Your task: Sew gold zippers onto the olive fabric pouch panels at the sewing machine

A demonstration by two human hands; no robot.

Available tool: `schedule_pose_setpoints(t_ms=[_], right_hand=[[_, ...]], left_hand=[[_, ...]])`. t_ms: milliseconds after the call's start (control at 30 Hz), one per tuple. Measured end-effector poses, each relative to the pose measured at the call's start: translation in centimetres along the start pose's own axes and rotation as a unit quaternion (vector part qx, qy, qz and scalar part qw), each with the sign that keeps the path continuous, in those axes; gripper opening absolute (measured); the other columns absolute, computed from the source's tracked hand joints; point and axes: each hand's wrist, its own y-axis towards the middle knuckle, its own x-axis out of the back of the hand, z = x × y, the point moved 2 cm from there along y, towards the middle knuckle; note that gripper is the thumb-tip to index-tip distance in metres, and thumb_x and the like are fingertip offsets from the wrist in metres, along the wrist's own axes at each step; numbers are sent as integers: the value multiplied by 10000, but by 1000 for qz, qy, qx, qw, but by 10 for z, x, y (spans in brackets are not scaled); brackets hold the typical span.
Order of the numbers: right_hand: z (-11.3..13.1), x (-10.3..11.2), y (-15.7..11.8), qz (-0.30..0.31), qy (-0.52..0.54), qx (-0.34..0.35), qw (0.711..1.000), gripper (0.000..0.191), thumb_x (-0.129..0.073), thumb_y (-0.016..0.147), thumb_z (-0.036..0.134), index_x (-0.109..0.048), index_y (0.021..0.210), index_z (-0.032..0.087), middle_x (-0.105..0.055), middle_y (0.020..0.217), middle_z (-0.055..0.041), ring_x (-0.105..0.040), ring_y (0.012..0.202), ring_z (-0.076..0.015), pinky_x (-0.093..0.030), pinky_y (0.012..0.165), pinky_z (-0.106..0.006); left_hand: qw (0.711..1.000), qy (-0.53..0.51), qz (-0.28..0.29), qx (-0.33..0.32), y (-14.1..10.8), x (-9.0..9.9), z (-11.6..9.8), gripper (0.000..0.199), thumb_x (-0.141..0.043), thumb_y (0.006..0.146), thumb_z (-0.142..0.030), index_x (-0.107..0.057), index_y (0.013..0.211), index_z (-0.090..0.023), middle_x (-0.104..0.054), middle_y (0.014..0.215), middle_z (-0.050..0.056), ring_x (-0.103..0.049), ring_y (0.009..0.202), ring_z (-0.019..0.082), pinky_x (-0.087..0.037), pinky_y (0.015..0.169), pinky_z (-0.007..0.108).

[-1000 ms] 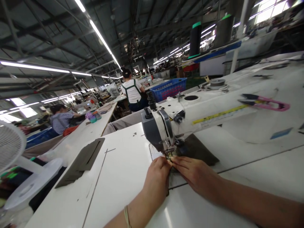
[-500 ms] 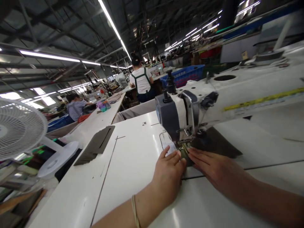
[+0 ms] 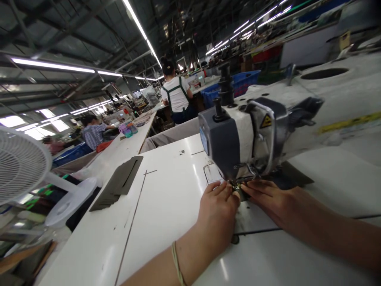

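Note:
A dark olive fabric piece [image 3: 297, 174] lies under the head of a white and grey sewing machine [image 3: 220, 137], partly hidden by the machine and my fingers. My left hand [image 3: 218, 210], a thin band around its wrist, is closed at the near edge of the fabric, fingers curled and fingertips just in front of the presser foot. On the other side of the needle area, my right hand [image 3: 275, 200] lies flat on the fabric with its fingers stretched out and side by side. A small yellowish glint shows between the two hands.
A stack of dark olive fabric pieces [image 3: 119, 182] rests on the white table [image 3: 166, 206] to the left. Beyond it stands a white fan [image 3: 20, 163]. Ahead, a person in a white shirt [image 3: 177, 95] faces away, near a blue crate [image 3: 245, 81].
The view has come closer to the machine, which looks larger. Both hands have moved forward, their fingertips nearer the presser foot, and less fabric shows in front of it.

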Motion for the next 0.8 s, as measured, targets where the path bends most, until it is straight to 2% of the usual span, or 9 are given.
schedule_pose_setpoints(t_ms=[267,567,800], right_hand=[[-2,-4,-1,9,13,-13,1000,376,-291,851,20,-640,892,155,-705,880,-85,-673,708,-154,-544,559,-226],[-5,-10,-6,22,33,-34,999,345,-328,859,36,-647,908,156,-702,905,-92,-678,758,-177,-561,602,-253],[-2,-6,0,13,18,-22,1000,395,-272,940,106,-658,870,156,-707,860,-93,-681,724,-175,-565,608,-238]], left_hand=[[1000,-5,-20,1,1,-5,4,118,-518,880,-137,-633,908,-146,-687,1028,91,-626,1033,209,-479,957,370],[999,-10,-26,14,3,-5,6,90,-553,858,-96,-615,867,-162,-697,977,67,-643,988,194,-476,954,349],[997,-18,-69,24,5,-1,4,121,-512,869,-102,-595,801,-159,-701,915,72,-663,914,207,-496,899,350]])
